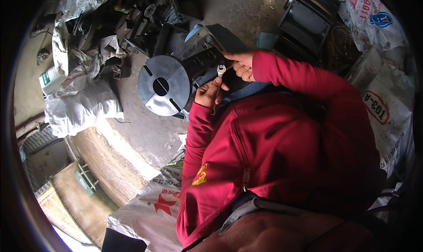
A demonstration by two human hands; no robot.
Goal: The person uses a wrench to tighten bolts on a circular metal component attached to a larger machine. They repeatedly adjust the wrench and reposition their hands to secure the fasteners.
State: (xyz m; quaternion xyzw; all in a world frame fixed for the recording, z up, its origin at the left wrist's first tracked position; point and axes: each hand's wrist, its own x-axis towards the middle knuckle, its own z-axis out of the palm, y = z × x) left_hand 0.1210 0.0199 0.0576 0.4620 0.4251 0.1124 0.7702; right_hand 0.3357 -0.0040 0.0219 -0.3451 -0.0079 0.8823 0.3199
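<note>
My left hand point(208, 94) is closed round a metal wrench point(219, 72), its jaw end pointing up at a dark metal machine part point(203, 60). My right hand point(243, 66) is at the right side of that part, its fingers curled and thumb side toward the metal; what it grips is hidden. A round grey metal disc point(150, 82) with a dark centre hole and two slots is at the left of the part, close to my left hand. A blue-grey panel point(224, 38) rises behind my hands.
Dark metal parts point(150, 25) lie piled at the back left. White plastic bags point(83, 109) and a white container point(52, 80) are at the left. A dark box-shaped metal housing point(305, 23) stands at the back right. Printed sacks point(383, 106) lie at the right; another sack point(145, 212) is near my left side.
</note>
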